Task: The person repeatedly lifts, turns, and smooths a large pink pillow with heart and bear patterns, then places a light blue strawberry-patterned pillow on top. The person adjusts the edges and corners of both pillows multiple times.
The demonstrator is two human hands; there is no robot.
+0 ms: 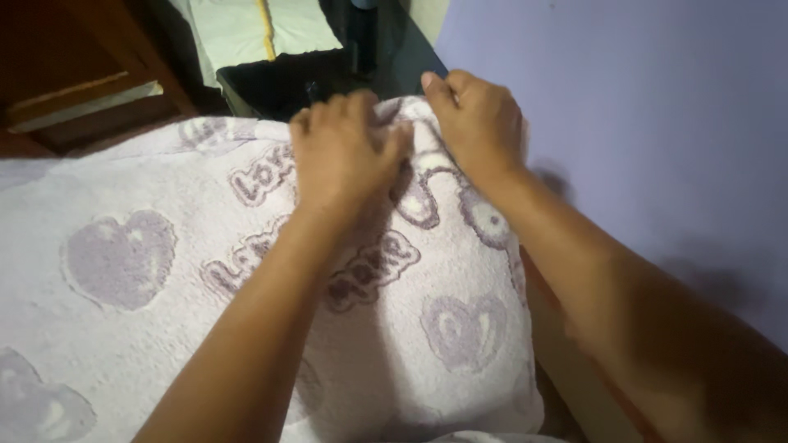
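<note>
At the far edge of the blanket (148,344), both our hands sit close together, thumbs nearly meeting. Left hand (345,152): palm down, fingers curled, pressing into the fabric near the top fold; looks like it pinches the edge, but the fingertips are buried in the pile, so we cannot tell for sure. Right hand (476,123): also palm down, fingers bent over the blanket's corner, gripping or pressing it; grip itself hidden under the hand. Neither hand is spread wide.

Blanket: fluffy, pale lilac-white, with darker purple hearts (121,258) and puffy lettering. It covers most of the lower view, lies under both our forearms, and bunches up where the hands meet. Its right edge drops off beside the wall (640,123), which is plain lavender and carries the shadows of our right arm.

Beyond the hands: a dark box (271,82) just past the blanket edge, a pale sheet (238,29) with a yellow strip (267,29) lying behind it. Top left: brown wooden furniture (66,57), well apart from the hands.
</note>
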